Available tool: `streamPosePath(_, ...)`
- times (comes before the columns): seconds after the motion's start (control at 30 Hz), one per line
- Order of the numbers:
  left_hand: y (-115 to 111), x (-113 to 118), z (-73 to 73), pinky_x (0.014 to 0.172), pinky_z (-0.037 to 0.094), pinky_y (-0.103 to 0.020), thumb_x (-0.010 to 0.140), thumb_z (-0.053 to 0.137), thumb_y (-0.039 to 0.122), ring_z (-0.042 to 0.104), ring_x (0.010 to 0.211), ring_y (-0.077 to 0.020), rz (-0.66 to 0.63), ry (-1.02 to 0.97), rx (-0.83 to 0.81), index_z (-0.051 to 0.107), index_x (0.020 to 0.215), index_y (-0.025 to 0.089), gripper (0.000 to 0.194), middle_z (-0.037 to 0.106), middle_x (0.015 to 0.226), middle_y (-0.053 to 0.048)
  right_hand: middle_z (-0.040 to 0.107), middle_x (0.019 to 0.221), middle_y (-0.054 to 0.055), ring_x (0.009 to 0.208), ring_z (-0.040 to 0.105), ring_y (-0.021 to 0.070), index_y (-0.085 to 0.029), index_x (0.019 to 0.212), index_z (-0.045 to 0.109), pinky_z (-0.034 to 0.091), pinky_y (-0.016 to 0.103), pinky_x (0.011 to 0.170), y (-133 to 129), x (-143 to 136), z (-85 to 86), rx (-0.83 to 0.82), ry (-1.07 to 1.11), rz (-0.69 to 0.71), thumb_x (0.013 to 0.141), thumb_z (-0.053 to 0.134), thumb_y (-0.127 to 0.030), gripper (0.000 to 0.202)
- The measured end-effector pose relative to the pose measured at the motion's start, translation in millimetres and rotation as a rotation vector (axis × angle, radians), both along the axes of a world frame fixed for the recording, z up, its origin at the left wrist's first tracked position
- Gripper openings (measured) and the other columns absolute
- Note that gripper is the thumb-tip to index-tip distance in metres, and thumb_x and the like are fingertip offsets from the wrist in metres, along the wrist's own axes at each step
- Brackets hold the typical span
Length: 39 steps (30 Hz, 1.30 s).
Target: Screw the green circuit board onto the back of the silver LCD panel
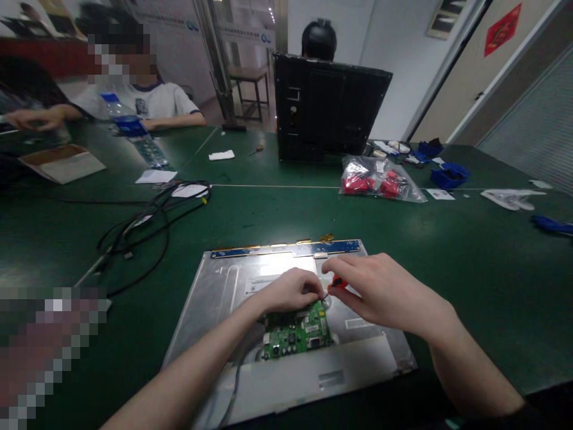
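Note:
My right hand (373,289) is closed around the orange and black handle of a screwdriver (339,282). Its thin shaft slants down to the upper right corner of a green circuit board (293,329). Beside the tip, my left hand (295,289) has its thumb and fingers pinched together over the board's upper edge. Whatever those fingers hold is hidden or too small to make out. Under the board lies a flat metal display panel (212,286), with a blue strip board (286,249) along its far edge. A grey cable runs down the panel's left part.
Black cables (165,233) lie coiled on the green table (250,215) to the left. A water bottle (138,134) and an open carton (62,164) are farther back. Beyond the panel are a bag of red parts (380,179) and an upright black monitor (329,110). Other people sit across.

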<state>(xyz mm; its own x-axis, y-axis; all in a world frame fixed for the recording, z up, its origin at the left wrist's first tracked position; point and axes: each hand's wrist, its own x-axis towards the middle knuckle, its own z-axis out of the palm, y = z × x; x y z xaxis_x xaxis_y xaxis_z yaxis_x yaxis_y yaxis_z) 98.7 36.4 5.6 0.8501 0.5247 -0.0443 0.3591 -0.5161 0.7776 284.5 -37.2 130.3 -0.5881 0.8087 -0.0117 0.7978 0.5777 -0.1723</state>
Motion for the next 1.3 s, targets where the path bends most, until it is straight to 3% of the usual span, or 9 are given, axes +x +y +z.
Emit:
streamPosePath(0.27, 0.1, -0.8, 1.3, 0.06, 0.036, -0.022, 0.076, 0.056, 0.015, 0.051, 0.063, -0.0133, 0.044, -0.004, -0.049, 0.057, 0.078, 0.015, 0.002, 0.056, 0.068, 0.002, 0.065, 0.111, 0.005, 0.092, 0.063, 0.0205, -0.02, 0.115, 0.052, 0.04, 0.031, 0.065, -0.1, 0.4, 0.1, -0.011, 0.009, -0.004, 0.095, 0.049, -0.022, 0.021)
streamPosePath(0.5, 1.5, -1.0, 1.5, 0.054, 0.028, -0.023, 0.087, 0.048, 0.029, 0.04, 0.059, -0.0119, 0.071, 0.012, -0.012, 0.046, 0.069, 0.017, 0.022, 0.043, 0.062, 0.004, 0.065, 0.107, 0.006, 0.09, 0.063, 0.0195, -0.019, 0.114, 0.053, 0.04, 0.03, 0.064, 0.0, 0.1, 1.0, -0.009, 0.007, -0.004, 0.094, 0.049, -0.022, 0.02)
streamPosePath(0.7, 1.7, 0.1, 0.9, 0.059, 0.034, -0.023, 0.09, 0.045, 0.029, 0.049, 0.065, -0.0138, 0.064, 0.032, -0.042, 0.053, 0.075, 0.016, 0.022, 0.054, 0.07, 0.001, 0.066, 0.103, 0.006, 0.084, 0.062, 0.0184, -0.018, 0.113, 0.054, 0.038, 0.029, 0.061, -0.4, 0.6, 2.2, 0.006, -0.004, -0.008, 0.096, 0.049, -0.025, 0.019)
streamPosePath(1.03, 0.2, -1.6, 2.0, 0.062, 0.04, -0.023, 0.078, 0.062, 0.018, 0.053, 0.066, -0.0141, 0.027, -0.037, -0.125, 0.061, 0.08, 0.015, 0.004, 0.06, 0.072, 0.001, 0.067, 0.103, 0.005, 0.086, 0.063, 0.0196, -0.02, 0.114, 0.053, 0.038, 0.029, 0.063, 1.0, 0.7, -0.7, -0.009, 0.003, -0.037, 0.095, 0.052, -0.029, 0.021)
streamPosePath(1.3, 1.4, -1.1, -0.3, 0.067, 0.043, -0.022, 0.076, 0.064, 0.012, 0.06, 0.071, -0.0149, 0.004, -0.037, -0.1, 0.067, 0.077, 0.015, 0.004, 0.066, 0.075, -0.001, 0.064, 0.109, 0.008, 0.09, 0.06, 0.0196, -0.02, 0.119, 0.05, 0.037, 0.029, 0.066, -2.3, 3.1, 4.4, -0.06, 0.034, 0.012, 0.086, 0.048, -0.012, 0.034)
